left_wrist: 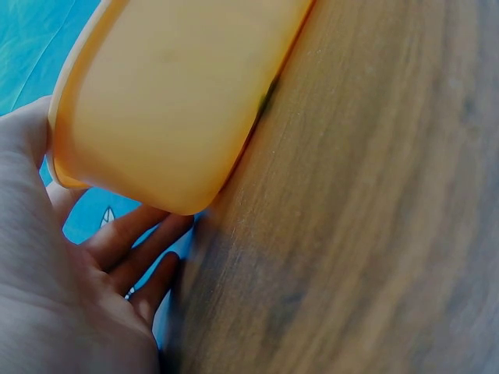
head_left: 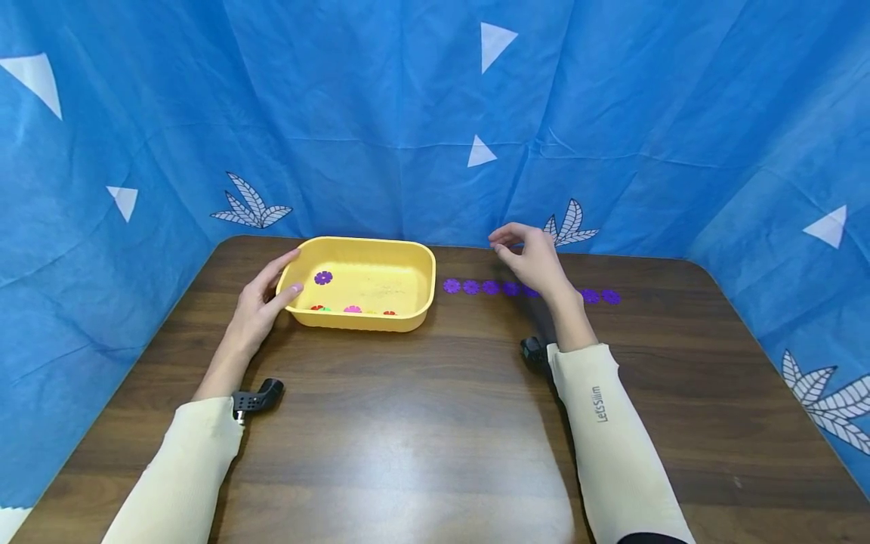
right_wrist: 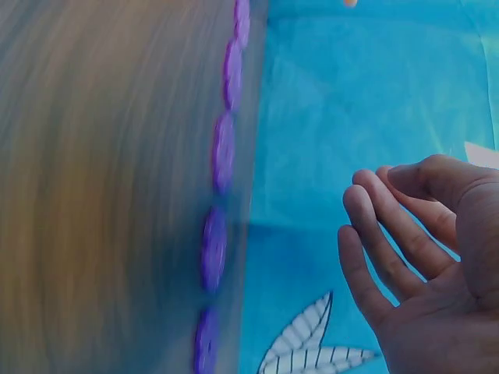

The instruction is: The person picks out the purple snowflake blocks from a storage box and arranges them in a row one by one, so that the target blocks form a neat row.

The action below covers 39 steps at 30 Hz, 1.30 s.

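Observation:
My left hand (head_left: 257, 306) grips the left end of a yellow plastic basin (head_left: 363, 321), thumb at the near rim and fingers round the outer end. In the left wrist view, the left hand (left_wrist: 86, 273) is beside the basin wall (left_wrist: 164, 117). Inside the basin lie a purple snowflake disc (head_left: 323, 278) and several red, green and pink pieces, partly hidden by the near wall. My right hand (head_left: 533, 261) hovers above a row of purple snowflake discs (head_left: 471, 287), fingers loosely bent and holding nothing visible. Its forearm hides part of the row.
The row of discs runs along the far side of the brown wooden table (head_left: 421, 423), right of the basin. Behind the table hangs a blue cloth (head_left: 353, 98) with white triangles and leaf prints. A black wrist camera (head_left: 261, 397) juts out beside the left forearm.

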{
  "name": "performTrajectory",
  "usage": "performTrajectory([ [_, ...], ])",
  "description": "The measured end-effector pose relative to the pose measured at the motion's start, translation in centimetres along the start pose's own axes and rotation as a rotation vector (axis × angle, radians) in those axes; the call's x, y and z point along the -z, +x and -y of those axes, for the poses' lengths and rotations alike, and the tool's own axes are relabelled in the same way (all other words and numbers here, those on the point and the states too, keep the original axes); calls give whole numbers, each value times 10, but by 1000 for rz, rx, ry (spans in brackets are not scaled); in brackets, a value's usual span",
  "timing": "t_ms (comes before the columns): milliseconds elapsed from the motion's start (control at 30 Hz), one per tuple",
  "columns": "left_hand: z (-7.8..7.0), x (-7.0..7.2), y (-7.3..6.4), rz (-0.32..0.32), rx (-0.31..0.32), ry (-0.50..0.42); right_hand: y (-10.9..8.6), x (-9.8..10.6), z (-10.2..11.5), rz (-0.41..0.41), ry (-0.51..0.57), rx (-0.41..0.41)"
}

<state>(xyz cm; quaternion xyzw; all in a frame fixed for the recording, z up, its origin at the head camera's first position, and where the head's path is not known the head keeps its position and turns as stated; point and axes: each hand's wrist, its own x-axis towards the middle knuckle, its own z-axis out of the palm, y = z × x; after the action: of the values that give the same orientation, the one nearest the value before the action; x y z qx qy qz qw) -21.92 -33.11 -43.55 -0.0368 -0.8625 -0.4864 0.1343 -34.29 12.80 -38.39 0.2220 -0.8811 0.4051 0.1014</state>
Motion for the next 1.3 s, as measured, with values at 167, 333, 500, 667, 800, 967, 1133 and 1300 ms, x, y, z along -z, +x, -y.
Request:
performTrajectory([
  [167, -1, -1, 0, 2, -4, -14, 6, -14, 15, 0, 21, 4],
  [333, -3, -3, 0, 6, -2, -16, 12, -27, 29, -12, 46, 28],
  [500, -3, -3, 0, 7, -5, -17, 17, -38, 44, -19, 78, 45],
  [667, -3, -3, -1, 8, -10, -16, 20, -50, 55, -25, 97, 54],
  [800, -3, -3, -1, 6, -9, -14, 23, -60, 65, -19, 121, 64],
  [967, -2, -4, 0, 7, -18, -17, 27, -73, 77, -5, 144, 74],
  [1133, -1, -4, 1, 0, -26, -16, 32, -84, 89, 25, 166, 95],
  [1300, 0, -4, 1, 8, -8, -8, 37, -96, 100, 62, 173, 101],
])
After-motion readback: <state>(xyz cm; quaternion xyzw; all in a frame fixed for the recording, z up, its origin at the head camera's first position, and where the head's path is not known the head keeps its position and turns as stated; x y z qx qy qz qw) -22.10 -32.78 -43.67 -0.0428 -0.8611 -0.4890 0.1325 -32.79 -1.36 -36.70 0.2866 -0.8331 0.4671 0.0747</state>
